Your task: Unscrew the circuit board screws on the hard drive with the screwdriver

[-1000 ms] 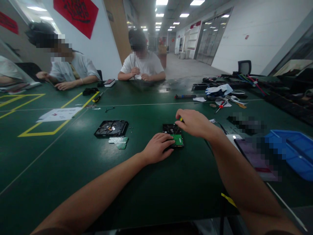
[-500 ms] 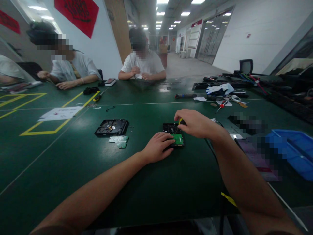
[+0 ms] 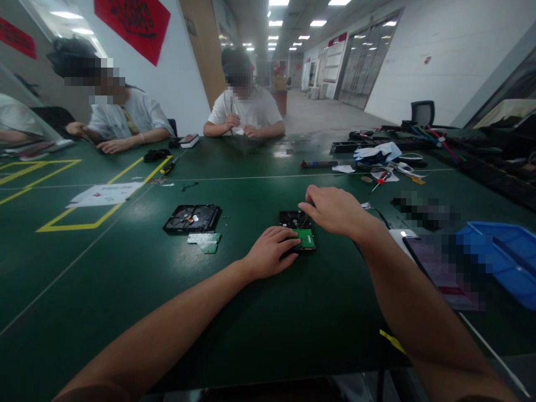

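Note:
A black hard drive with a green circuit board lies on the green table, in front of me. My left hand rests over its left side, fingers spread across the board's edge. Above its upper right is my right hand, fingers closed round a screwdriver whose handle they hide; the thin shaft slants down to the board. To the left lies a second black drive, with a detached circuit board just below it and several tiny screws at its right.
A blue tray and a dark flat device lie at the right. Farther back are a red screwdriver, a white-blue cloth and cables. Paper lies at left. Several people sit across the table.
My right hand has turned slightly over the drive, and the yellow of the screwdriver handle is now hidden. My left hand has stayed on the drive.

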Demonstrator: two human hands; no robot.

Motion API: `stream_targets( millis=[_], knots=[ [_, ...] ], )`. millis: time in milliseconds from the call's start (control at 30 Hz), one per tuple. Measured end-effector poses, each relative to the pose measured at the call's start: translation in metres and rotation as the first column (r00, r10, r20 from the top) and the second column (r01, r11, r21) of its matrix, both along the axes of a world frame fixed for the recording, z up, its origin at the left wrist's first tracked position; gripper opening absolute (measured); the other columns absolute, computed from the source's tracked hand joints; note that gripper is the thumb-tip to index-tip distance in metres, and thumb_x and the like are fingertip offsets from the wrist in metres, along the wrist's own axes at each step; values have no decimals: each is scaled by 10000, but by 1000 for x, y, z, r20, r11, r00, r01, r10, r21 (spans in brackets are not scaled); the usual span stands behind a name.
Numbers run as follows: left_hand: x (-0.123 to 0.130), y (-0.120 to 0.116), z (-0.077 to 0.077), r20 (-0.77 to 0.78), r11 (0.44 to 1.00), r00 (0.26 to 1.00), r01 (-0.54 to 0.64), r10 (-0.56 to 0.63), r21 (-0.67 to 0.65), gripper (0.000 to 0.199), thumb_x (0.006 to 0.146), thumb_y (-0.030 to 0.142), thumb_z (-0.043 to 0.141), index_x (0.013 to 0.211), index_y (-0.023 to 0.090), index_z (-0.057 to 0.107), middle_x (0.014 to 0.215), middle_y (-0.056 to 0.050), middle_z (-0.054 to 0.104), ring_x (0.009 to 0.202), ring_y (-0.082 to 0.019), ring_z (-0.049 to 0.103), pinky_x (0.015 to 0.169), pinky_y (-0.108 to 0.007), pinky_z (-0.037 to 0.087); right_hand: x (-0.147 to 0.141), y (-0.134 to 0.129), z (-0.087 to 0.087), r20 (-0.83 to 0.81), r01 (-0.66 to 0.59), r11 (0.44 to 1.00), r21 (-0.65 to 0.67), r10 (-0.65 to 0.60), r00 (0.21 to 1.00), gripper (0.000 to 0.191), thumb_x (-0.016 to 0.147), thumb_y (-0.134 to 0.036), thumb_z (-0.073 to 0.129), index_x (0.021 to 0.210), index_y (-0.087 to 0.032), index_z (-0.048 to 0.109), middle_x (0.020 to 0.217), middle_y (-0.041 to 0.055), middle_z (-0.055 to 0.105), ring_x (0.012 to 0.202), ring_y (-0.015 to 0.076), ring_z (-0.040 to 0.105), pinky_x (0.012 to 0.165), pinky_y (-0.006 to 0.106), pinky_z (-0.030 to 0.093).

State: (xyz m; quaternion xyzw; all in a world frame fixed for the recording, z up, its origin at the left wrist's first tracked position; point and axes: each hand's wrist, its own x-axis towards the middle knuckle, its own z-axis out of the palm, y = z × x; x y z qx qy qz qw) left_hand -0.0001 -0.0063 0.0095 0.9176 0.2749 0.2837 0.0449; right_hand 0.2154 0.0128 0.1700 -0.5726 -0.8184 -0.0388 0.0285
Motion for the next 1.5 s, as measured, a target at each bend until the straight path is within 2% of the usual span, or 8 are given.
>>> stream_targets(
  millis=[267,467,600,733,967,1100,1267,1500],
  knots=[
    [0,0,0,9,1000,1000,-1,1,-9,374,1029,356,656,1385,247,680,1396,-114,692,1352,-309,629,1164,-550,505,6,3,1,-189,-304,950,-78,285,940,271,922,-180,621,1191,-180,661,1224,126,771,1057,264,718,906,349,505],
    [0,0,1,5,1000,1000,-4,4,-20,365,1029,356,651,1374,240,686,1393,-115,693,1355,-306,628,1160,-550,506,3,1,0,-78,-51,998,-32,49,996,286,1050,-429,537,1118,-178,655,1096,177,775,960,337,730,786,409,492],
    [0,-1,0,7,1000,1000,-10,10,-19,368,1028,368,654,1371,239,688,1394,-112,694,1357,-309,628,1164,-551,504,7,4,-1,-114,-192,981,-41,186,976,178,1011,-311,577,1115,-187,650,1129,141,771,1012,303,713,842,388,491],
    [0,0,0,1,1000,1000,-9,9,-14,380,1032,370,652,1381,223,683,1401,-120,691,1359,-312,625,1166,-549,502,8,3,-1,-190,-296,953,-56,281,941,310,913,-163,609,1222,-169,629,1201,130,755,1052,262,702,909,353,492],
    [0,-1,1,7,1000,1000,-3,3,-8,361,1035,367,643,1363,222,688,1400,-120,691,1355,-310,628,1163,-542,505,6,-2,-1,-5,-46,999,-9,46,999,350,1068,-482,492,1147,-180,652,1108,177,757,942,330,726,772,410,502],
    [0,0,0,4,1000,1000,-9,9,-13,367,1028,367,653,1370,238,686,1399,-117,689,1354,-311,628,1160,-549,508,10,4,-2,-73,-236,971,-21,234,969,177,985,-271,588,1123,-187,658,1160,137,751,1050,296,695,885,392,500],
    [-1,1,-1,2,1000,1000,-4,4,-13,372,1031,368,655,1379,241,682,1406,-114,687,1360,-312,624,1167,-554,503,11,6,-3,-144,-342,938,-51,332,932,243,911,-155,579,1140,-177,658,1193,135,737,1039,268,677,909,369,493],
    [0,1,-1,4,1000,1000,1,-1,-14,383,1020,358,666,1385,243,682,1396,-119,691,1355,-308,627,1161,-554,509,1,1,-1,-79,-110,994,17,111,991,280,1000,-313,586,1229,-160,634,1152,169,770,1015,337,728,828,417,498]
  ],
)
